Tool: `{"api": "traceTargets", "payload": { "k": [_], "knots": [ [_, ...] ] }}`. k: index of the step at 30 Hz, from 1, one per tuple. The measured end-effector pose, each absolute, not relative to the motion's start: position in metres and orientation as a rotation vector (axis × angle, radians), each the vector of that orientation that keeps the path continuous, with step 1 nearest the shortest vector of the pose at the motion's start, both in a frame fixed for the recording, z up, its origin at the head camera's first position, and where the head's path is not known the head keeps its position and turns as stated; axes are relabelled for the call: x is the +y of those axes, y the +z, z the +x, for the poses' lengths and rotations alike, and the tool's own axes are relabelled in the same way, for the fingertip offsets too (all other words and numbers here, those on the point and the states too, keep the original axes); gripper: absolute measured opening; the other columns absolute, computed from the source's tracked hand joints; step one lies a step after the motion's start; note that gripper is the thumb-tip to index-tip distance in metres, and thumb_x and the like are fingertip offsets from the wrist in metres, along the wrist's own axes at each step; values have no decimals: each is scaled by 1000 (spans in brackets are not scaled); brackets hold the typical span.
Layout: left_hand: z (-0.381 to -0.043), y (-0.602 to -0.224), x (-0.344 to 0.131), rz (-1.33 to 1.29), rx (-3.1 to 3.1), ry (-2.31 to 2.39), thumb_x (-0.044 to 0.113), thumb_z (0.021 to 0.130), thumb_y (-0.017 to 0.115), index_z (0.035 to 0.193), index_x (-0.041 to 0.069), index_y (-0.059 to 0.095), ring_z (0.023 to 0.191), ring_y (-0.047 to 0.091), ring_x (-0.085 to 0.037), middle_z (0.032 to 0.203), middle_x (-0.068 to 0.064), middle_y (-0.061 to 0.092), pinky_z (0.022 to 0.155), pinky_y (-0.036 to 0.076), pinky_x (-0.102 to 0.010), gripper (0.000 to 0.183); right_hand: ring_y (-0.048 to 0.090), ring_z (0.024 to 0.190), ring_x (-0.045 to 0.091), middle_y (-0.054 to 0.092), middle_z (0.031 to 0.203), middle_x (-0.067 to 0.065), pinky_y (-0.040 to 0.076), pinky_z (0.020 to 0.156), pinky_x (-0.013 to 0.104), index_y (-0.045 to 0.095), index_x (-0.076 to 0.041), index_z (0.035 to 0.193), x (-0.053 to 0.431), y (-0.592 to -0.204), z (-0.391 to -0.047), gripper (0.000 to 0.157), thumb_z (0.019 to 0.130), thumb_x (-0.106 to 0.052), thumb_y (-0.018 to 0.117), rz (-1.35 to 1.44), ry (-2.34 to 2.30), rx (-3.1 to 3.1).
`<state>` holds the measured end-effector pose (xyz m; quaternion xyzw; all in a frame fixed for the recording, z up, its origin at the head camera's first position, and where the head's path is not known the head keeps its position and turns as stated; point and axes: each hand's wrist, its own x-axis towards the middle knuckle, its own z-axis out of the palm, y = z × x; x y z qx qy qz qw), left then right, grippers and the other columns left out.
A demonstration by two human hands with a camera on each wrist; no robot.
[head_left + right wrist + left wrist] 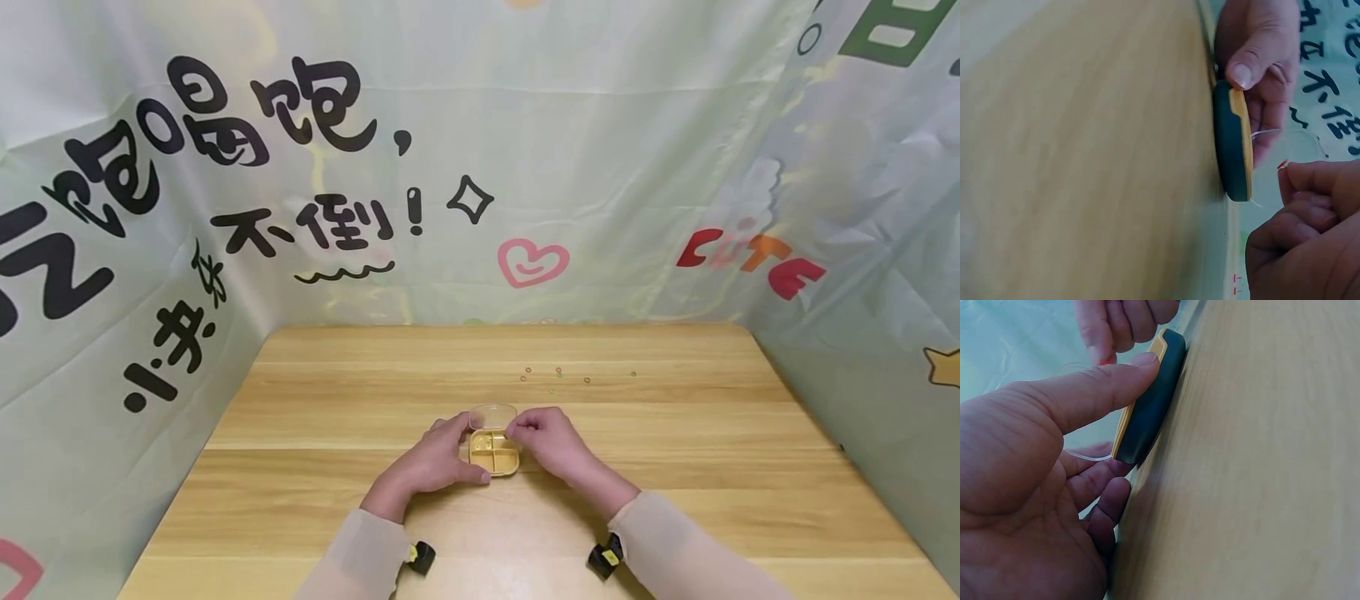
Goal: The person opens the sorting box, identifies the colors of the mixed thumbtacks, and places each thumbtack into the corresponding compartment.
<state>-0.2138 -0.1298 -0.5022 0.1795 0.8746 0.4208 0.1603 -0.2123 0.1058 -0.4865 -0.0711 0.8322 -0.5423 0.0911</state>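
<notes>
A small pill box (494, 452) with a yellow four-part inside and a dark green shell (1233, 144) rests on the table. Its clear lid (492, 412) stands open at the far side. My left hand (442, 457) grips the box from the left, thumb on the near rim and fingers at the far side. Over the box's far right corner, my right hand (555, 442) pinches a small red ring (1282, 164) between thumb and forefinger, apart from the box. Tiny specks lie in the far left compartment, too small to make out.
Beyond the box, several tiny coloured rings (558, 370) lie scattered on the wooden table (337, 375). A printed cloth (600, 167) hangs behind the table and along both sides. Each wrist wears a small black camera mount (604, 557).
</notes>
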Motion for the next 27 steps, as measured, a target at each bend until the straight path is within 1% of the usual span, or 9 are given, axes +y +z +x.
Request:
{"api": "traceTargets", "payload": {
  "k": [1,3,6,11,16,23,27],
  "knots": [
    [-214,-502,-130,513,2500,1201,41,78,93,146,16,54,129,47,-25,142,-6,63,112,40,-56,82,56,75,16,74,87,8,47,64,27,79,-2,93,104,-487,-213,11,95,-10,72,-255,-1565,2518],
    [-214,-502,-130,511,2501,1204,40,78,94,145,15,54,128,47,-25,141,-6,63,111,41,-57,82,56,70,15,73,83,4,46,60,26,79,-5,89,101,-488,-214,9,94,-10,73,-320,-1459,2601],
    [-213,-501,-130,510,2505,1204,39,77,94,146,15,54,127,47,-25,141,-6,63,111,41,-57,83,55,66,13,72,80,0,46,58,26,79,-8,88,97,-489,-215,9,94,-11,73,-405,-1301,2705],
    [-213,-501,-130,519,2504,1205,37,77,94,146,13,54,126,47,-25,138,-6,64,109,41,-55,83,55,63,11,70,76,-2,46,57,27,79,-9,87,91,-486,-214,12,97,-11,72,-486,-1112,2788],
    [-214,-500,-130,521,2498,1209,37,78,93,147,12,53,127,47,-26,139,-6,64,110,41,-55,84,56,63,10,71,76,-4,47,59,27,79,-10,88,87,-485,-214,12,97,-11,72,-513,-1038,2829],
    [-214,-501,-131,523,2499,1204,37,78,93,148,12,53,129,47,-27,140,-8,63,110,41,-55,84,55,59,10,69,73,-4,45,55,26,80,-10,87,85,-485,-213,14,97,-11,71,-502,-1009,2843],
    [-214,-501,-130,535,2501,1206,37,78,93,145,14,54,127,47,-25,139,-5,64,109,41,-55,81,54,59,9,69,75,-5,45,55,26,80,-11,90,88,-484,-211,12,98,-13,71,-485,-1024,2851]
  ]
}}
